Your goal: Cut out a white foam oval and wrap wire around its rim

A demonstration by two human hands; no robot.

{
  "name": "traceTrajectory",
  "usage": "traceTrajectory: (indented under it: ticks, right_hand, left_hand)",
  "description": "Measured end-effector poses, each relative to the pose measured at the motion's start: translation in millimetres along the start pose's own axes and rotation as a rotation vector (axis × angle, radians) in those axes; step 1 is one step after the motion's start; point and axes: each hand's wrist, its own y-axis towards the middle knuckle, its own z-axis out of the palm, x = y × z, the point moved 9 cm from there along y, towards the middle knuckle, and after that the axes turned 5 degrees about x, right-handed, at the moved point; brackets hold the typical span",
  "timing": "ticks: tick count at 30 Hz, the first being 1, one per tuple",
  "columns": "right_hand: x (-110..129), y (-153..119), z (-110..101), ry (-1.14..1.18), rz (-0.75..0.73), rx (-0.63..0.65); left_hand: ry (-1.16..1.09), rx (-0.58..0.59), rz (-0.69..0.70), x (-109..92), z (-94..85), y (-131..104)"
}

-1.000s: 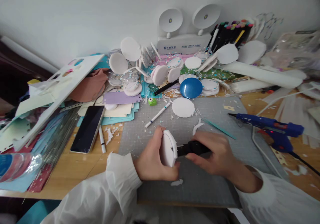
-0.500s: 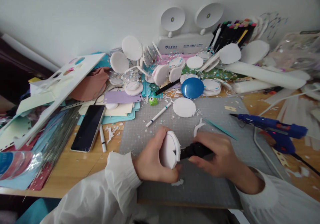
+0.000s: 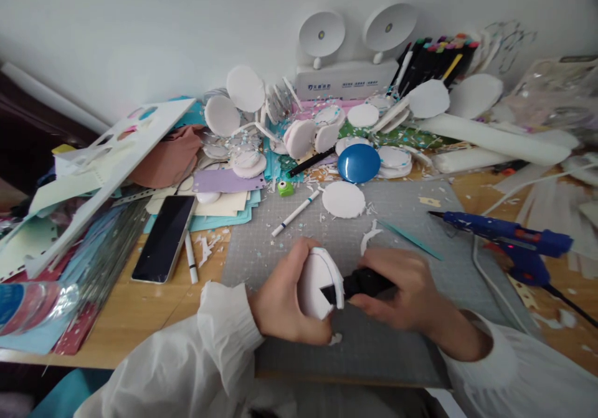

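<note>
My left hand [image 3: 292,296] is wrapped round the edge of a white foam disc [image 3: 313,281], which is held tilted above the grey cutting mat [image 3: 397,356]. A curved line is drawn near the disc's rim, and a strip along its right side is partly cut away. My right hand [image 3: 402,287] grips a black utility knife [image 3: 367,282]. The knife's dark blade [image 3: 329,294] lies across the disc's right edge. Beyond my hands, another white foam disc [image 3: 343,200] rests flat on the mat.
At the right lies a blue hot glue gun [image 3: 509,231] with its cord. A teal strip [image 3: 411,240] and a white marker [image 3: 296,213] are on the mat. A phone [image 3: 164,237] lies at the left. Behind stand many foam discs and a blue round lid [image 3: 359,162].
The knife has moved left, with its blade further over the disc. The strip at the disc's right edge has spread further outward.
</note>
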Motion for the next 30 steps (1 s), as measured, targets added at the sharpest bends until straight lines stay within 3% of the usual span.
traceTrajectory:
  ticks: [7,12,18,26,30]
  right_hand:
    - [-16.0,-2.5,-5.6,-0.058,0.043,-0.07]
    - [-19.3,-3.6,-7.4,-0.087,0.061,-0.08]
    - [-20.0,-4.8,-14.2,-0.129,0.084,-0.14]
    - [3.0,-3.1,-16.8,-0.124,-0.022,-0.16]
    - [-3.4,-4.0,-17.1,-0.154,0.021,-0.163]
  left_hand:
    - [0.005,0.003,0.011,-7.8,-2.4,0.3]
    - [0.056,0.009,-0.069,0.8,-4.7,0.5]
    - [0.043,-0.11,-0.032,4.2,-17.1,1.2]
    - [-0.046,0.038,-0.106,10.1,2.4,3.7]
    - [-0.101,0.015,-0.113,11.6,3.0,3.2]
